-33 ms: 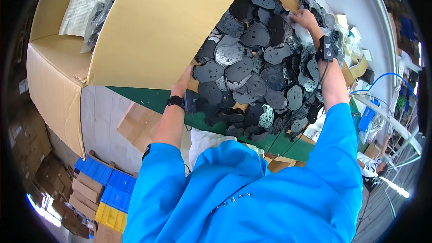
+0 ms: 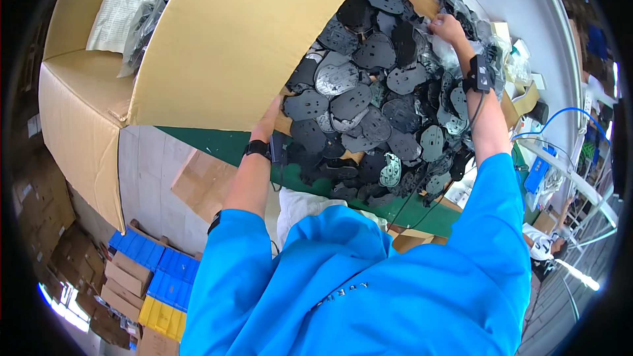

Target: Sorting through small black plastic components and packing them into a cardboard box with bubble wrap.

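A wide heap of flat, dark, rounded plates with small holes (image 2: 376, 53) spreads in front of me, some of them shiny. My right hand (image 2: 448, 28) is at the heap's far right, its fingers curled by a strip of brown cardboard (image 2: 422, 3) and a clear plastic bag (image 2: 443, 51). What those fingers hold, if anything, is hidden. At the heap's left edge, my left hand (image 2: 268, 120) reaches up beside another bit of brown cardboard (image 2: 283, 123). A large cardboard flap (image 2: 224, 39) covers its fingertips.
The flap belongs to a big open carton (image 2: 82, 92) on the left, holding wrapped goods. Green tabletop (image 2: 316, 186) shows along the near edge. Thin dark cables run over the heap's right side. Blue and yellow bins (image 2: 161, 320) stand lower left. Another person (image 2: 542, 242) is far right.
My right hand and wrist have shifted very slightly, and the device on that wrist has turned a little. The left hand and the heap look the same.
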Demonstrator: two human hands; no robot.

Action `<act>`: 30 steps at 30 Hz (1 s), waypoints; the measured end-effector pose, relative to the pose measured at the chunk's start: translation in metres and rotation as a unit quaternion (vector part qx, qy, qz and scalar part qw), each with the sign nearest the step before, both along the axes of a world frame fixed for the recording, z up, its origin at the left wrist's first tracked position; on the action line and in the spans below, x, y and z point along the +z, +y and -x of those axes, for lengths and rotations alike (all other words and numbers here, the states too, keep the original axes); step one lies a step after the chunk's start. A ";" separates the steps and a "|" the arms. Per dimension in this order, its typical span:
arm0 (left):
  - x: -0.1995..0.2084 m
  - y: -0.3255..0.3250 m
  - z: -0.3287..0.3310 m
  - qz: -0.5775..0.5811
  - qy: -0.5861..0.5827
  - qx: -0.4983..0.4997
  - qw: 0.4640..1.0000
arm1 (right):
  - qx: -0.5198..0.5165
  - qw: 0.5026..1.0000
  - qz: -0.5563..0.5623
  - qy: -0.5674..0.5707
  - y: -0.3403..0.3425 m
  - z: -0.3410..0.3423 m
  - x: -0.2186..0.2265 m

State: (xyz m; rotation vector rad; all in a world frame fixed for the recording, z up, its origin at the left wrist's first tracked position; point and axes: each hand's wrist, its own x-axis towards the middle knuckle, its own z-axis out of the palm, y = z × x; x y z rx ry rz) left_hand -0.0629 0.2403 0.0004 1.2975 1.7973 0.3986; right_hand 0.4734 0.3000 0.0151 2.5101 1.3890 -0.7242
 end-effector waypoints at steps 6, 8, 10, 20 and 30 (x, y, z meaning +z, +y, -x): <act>-0.014 0.002 0.011 -0.022 0.022 -0.038 0.999 | 0.082 0.953 -0.287 0.049 -0.052 0.040 0.030; -0.016 0.004 0.010 -0.018 0.017 -0.050 0.998 | 0.038 0.939 -0.328 0.095 -0.078 0.043 0.047; -0.018 0.004 0.008 -0.029 0.023 -0.060 0.998 | -0.015 0.946 -0.316 0.067 -0.107 0.059 0.067; -0.053 0.009 0.012 -0.181 0.268 -0.096 0.941 | 0.014 0.931 -0.357 -0.077 -0.196 0.159 0.097; -0.041 0.010 0.010 -0.199 0.282 -0.102 0.933 | 0.102 0.950 -0.290 -0.053 -0.156 0.179 0.077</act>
